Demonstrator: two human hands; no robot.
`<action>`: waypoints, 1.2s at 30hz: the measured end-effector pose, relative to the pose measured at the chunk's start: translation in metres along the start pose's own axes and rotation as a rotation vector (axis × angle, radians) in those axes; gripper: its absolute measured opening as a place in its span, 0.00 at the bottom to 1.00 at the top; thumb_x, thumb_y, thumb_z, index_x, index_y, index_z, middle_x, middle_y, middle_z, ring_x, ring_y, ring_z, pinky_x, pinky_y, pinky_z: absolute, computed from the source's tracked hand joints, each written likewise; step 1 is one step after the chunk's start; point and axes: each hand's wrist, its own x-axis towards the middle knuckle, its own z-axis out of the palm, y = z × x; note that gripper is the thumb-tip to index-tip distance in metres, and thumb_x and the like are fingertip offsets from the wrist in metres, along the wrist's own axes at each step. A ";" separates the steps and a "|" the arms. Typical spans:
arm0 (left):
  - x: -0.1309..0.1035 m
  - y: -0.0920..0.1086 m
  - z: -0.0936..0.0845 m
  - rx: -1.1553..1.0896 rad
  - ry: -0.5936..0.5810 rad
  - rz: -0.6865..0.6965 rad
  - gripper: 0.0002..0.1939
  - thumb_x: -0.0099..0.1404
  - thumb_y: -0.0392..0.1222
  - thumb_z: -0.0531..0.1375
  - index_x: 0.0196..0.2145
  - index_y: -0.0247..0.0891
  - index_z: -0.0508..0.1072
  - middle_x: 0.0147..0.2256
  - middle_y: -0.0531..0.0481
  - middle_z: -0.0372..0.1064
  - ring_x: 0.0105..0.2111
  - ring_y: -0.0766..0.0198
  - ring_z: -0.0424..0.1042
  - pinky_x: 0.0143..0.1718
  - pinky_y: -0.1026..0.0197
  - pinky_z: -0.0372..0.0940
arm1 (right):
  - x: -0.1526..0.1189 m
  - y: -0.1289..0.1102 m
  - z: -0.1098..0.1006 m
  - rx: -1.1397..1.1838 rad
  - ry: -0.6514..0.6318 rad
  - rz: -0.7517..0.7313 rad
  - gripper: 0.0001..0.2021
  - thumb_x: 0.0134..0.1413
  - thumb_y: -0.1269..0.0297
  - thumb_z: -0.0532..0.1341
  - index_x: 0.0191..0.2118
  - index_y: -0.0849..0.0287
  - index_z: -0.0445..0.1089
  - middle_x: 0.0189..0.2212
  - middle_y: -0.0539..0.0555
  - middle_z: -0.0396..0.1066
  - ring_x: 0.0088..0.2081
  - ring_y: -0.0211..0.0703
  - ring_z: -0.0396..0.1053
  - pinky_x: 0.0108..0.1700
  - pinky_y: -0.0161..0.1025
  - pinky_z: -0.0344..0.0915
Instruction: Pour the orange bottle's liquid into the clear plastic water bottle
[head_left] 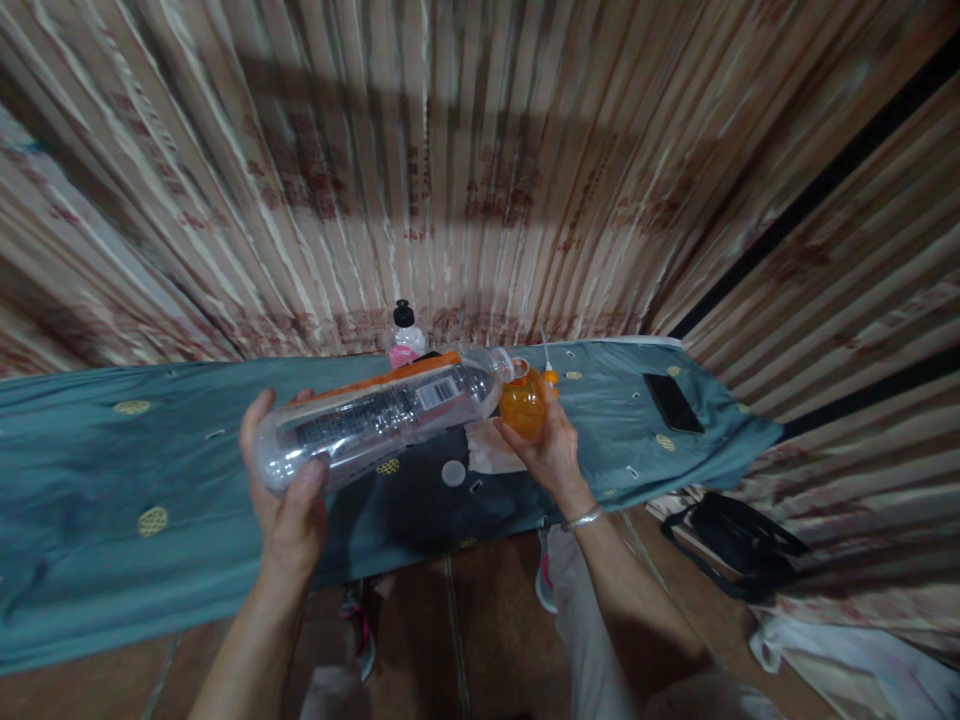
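left hand [289, 520]: my fingers and thumb are wrapped round the base of the clear bottle [382, 412].
right hand [556, 452]: i pinch the orange container [523, 408], palm turned up, wrist angled inward.
bottle mouth: brought to the container's opening, above the cloth [82, 450]; how much has passed i cannot tell; both still need setting down.
far: black-topped bottle [404, 338].
right: phone [673, 403].

No readable text beyond bottle [375, 420] barcode [436, 393]

The large bottle [375, 418] was clear, glossy plastic; the small container [523, 404] looked translucent orange plastic; the teal cover [202, 420] was matt, wrinkled cloth.
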 end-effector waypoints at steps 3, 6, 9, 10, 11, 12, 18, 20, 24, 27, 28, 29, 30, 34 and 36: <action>-0.001 0.001 0.000 0.001 -0.004 0.002 0.47 0.47 0.61 0.77 0.64 0.54 0.73 0.57 0.47 0.78 0.58 0.42 0.76 0.67 0.38 0.64 | 0.000 -0.001 0.000 0.000 0.001 -0.001 0.45 0.61 0.43 0.70 0.74 0.63 0.57 0.62 0.70 0.76 0.63 0.62 0.77 0.64 0.59 0.75; 0.000 0.001 0.000 0.001 -0.014 -0.009 0.47 0.48 0.61 0.76 0.65 0.54 0.72 0.57 0.46 0.78 0.59 0.42 0.76 0.68 0.37 0.63 | 0.000 -0.001 0.001 0.001 0.012 -0.010 0.45 0.62 0.43 0.70 0.74 0.63 0.57 0.61 0.70 0.77 0.62 0.62 0.77 0.63 0.59 0.76; 0.001 0.000 0.001 -0.012 0.008 -0.006 0.48 0.46 0.61 0.77 0.64 0.52 0.73 0.56 0.46 0.79 0.58 0.42 0.77 0.68 0.37 0.62 | 0.000 -0.001 0.001 0.007 0.030 -0.036 0.44 0.62 0.44 0.70 0.74 0.63 0.57 0.61 0.70 0.77 0.62 0.62 0.77 0.63 0.58 0.76; 0.001 0.000 0.001 -0.020 0.017 -0.008 0.48 0.45 0.60 0.78 0.63 0.52 0.74 0.56 0.46 0.79 0.57 0.43 0.77 0.68 0.37 0.62 | 0.000 -0.001 0.001 0.007 0.030 -0.039 0.44 0.62 0.45 0.70 0.74 0.64 0.57 0.61 0.70 0.77 0.62 0.62 0.77 0.63 0.58 0.76; 0.002 0.000 0.002 -0.029 0.026 -0.013 0.48 0.44 0.60 0.78 0.63 0.52 0.75 0.55 0.46 0.80 0.57 0.43 0.77 0.68 0.37 0.63 | 0.000 0.000 0.001 0.006 0.026 -0.039 0.44 0.62 0.45 0.70 0.74 0.63 0.57 0.61 0.70 0.77 0.62 0.62 0.77 0.63 0.59 0.76; 0.002 0.001 0.002 -0.035 0.030 -0.021 0.48 0.43 0.60 0.78 0.62 0.53 0.75 0.55 0.47 0.80 0.56 0.43 0.77 0.67 0.37 0.63 | 0.000 0.000 0.001 0.002 0.019 -0.035 0.45 0.62 0.45 0.70 0.75 0.63 0.57 0.62 0.70 0.77 0.62 0.62 0.77 0.64 0.59 0.76; 0.002 0.001 0.001 -0.012 0.031 -0.011 0.48 0.43 0.61 0.78 0.62 0.54 0.75 0.55 0.48 0.80 0.55 0.45 0.77 0.66 0.39 0.65 | 0.000 0.000 0.001 -0.008 0.022 -0.030 0.44 0.62 0.45 0.70 0.74 0.62 0.57 0.62 0.69 0.76 0.62 0.62 0.77 0.64 0.59 0.75; 0.001 0.000 0.001 0.003 0.021 -0.005 0.47 0.45 0.62 0.77 0.63 0.54 0.74 0.56 0.47 0.80 0.56 0.45 0.77 0.66 0.39 0.65 | 0.000 0.000 0.001 -0.008 0.020 -0.025 0.44 0.62 0.44 0.70 0.74 0.62 0.57 0.62 0.69 0.76 0.63 0.62 0.76 0.65 0.59 0.75; 0.001 -0.001 0.001 0.016 0.012 0.005 0.47 0.46 0.63 0.77 0.64 0.55 0.74 0.56 0.47 0.79 0.56 0.43 0.77 0.66 0.36 0.65 | -0.001 0.000 0.002 -0.009 0.008 -0.008 0.45 0.62 0.43 0.70 0.75 0.61 0.56 0.63 0.69 0.75 0.64 0.62 0.76 0.66 0.60 0.74; 0.001 0.000 0.001 -0.009 0.027 -0.022 0.48 0.44 0.62 0.78 0.63 0.55 0.75 0.56 0.48 0.80 0.56 0.43 0.77 0.68 0.35 0.63 | -0.001 0.001 0.002 -0.007 0.023 -0.020 0.45 0.61 0.43 0.70 0.75 0.61 0.56 0.63 0.69 0.76 0.63 0.62 0.76 0.65 0.60 0.75; 0.001 0.001 0.001 -0.016 0.029 -0.033 0.48 0.43 0.62 0.78 0.62 0.56 0.75 0.56 0.48 0.80 0.57 0.43 0.77 0.68 0.35 0.63 | -0.001 0.001 0.002 -0.006 0.031 -0.027 0.45 0.62 0.43 0.70 0.75 0.61 0.57 0.62 0.69 0.76 0.63 0.62 0.76 0.65 0.60 0.75; 0.001 0.001 0.001 -0.020 0.030 -0.039 0.48 0.43 0.61 0.78 0.62 0.55 0.75 0.55 0.48 0.80 0.57 0.43 0.77 0.68 0.36 0.63 | -0.002 0.001 0.002 -0.005 0.040 -0.034 0.45 0.62 0.43 0.70 0.75 0.61 0.57 0.62 0.69 0.76 0.62 0.62 0.77 0.64 0.60 0.76; 0.001 0.001 0.001 -0.021 0.031 -0.038 0.48 0.43 0.61 0.78 0.62 0.55 0.75 0.55 0.48 0.80 0.57 0.43 0.77 0.68 0.36 0.63 | -0.002 0.000 0.002 -0.003 0.048 -0.039 0.44 0.62 0.43 0.70 0.74 0.62 0.57 0.62 0.69 0.77 0.62 0.62 0.77 0.63 0.60 0.76; 0.001 0.000 0.000 -0.001 0.021 -0.027 0.48 0.45 0.62 0.77 0.64 0.53 0.74 0.57 0.46 0.79 0.57 0.42 0.77 0.67 0.36 0.64 | -0.001 0.000 0.002 -0.005 0.042 -0.032 0.45 0.62 0.44 0.69 0.75 0.62 0.56 0.62 0.70 0.76 0.62 0.62 0.77 0.64 0.60 0.76; 0.000 -0.002 -0.001 0.018 0.010 -0.021 0.48 0.48 0.63 0.76 0.65 0.53 0.73 0.58 0.45 0.78 0.58 0.41 0.77 0.68 0.36 0.64 | -0.001 0.000 0.002 -0.006 0.027 -0.023 0.45 0.62 0.44 0.70 0.75 0.62 0.56 0.63 0.70 0.75 0.64 0.62 0.76 0.66 0.61 0.74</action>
